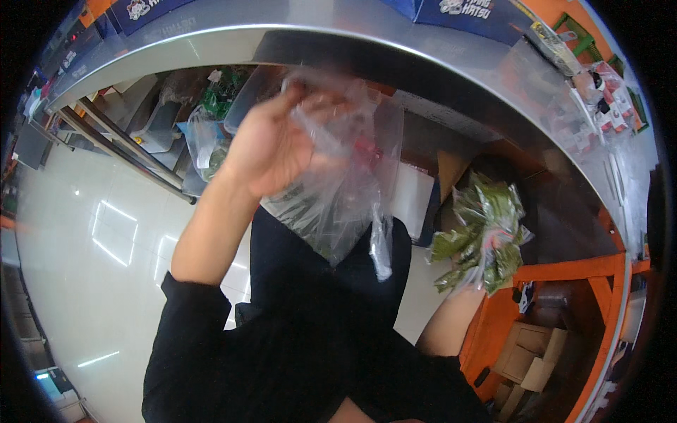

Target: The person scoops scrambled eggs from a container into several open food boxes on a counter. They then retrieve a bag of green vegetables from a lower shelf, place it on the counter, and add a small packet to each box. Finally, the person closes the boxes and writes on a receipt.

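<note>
My left hand (271,148) is raised under the counter's front edge, its fingers closed on the upper part of a clear plastic bag (331,211). Motion blurs the fingertips. The bag hangs above my lap, with something dark green and a spot of pink-red showing in it or through it. At the right, my right hand (467,295) holds up a clear plastic package of green leaves (486,229), cinched with a pinkish band. The leaves hide most of that hand's fingers.
A steel counter (233,44) curves across in front, with blue boxes (465,17) on it. Small red-and-white packs (613,99) lie at the right. Below are an orange frame (571,270), cardboard boxes (529,352), metal rails (130,148) and a bag with greens (208,144).
</note>
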Demonstrator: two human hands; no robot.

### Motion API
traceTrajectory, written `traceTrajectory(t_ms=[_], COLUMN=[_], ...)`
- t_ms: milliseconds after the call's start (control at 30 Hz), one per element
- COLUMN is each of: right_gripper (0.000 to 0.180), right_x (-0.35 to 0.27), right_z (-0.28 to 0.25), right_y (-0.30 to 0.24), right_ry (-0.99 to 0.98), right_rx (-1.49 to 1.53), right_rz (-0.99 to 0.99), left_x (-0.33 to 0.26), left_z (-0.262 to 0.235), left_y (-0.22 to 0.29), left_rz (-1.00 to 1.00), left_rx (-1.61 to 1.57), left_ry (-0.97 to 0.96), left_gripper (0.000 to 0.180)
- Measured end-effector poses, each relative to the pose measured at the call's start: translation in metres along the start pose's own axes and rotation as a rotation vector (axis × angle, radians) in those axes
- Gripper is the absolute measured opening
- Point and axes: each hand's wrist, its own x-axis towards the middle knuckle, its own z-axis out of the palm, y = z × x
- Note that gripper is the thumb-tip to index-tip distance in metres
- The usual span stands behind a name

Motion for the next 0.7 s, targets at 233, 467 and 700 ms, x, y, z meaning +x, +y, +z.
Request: traceTrajectory(t_ms=[233,467,700], right_gripper=[0.031,0.034,0.028], right_x=[-0.009,-0.041,-0.078], right_z=[-0.056,-0.088,-0.056], right_y=[-0.055,-0.063,-0.023], right_ry=[0.273,0.164,-0.071], right_rx=[-0.105,0.096,0.206], right_rz=[-0.260,0.048,0.175], left_x=[0.136,0.126,-0.018], left_z=[-0.064,-0.037,-0.136], left_y=[0.022,0.002,-0.132], left_rz=[0.239,0.195,0.066], left_rx=[-0.141,-0.164,0.430], left_ry=[-0.276,-0.149,0.674], left_gripper=[0.053,0.056,0.080])
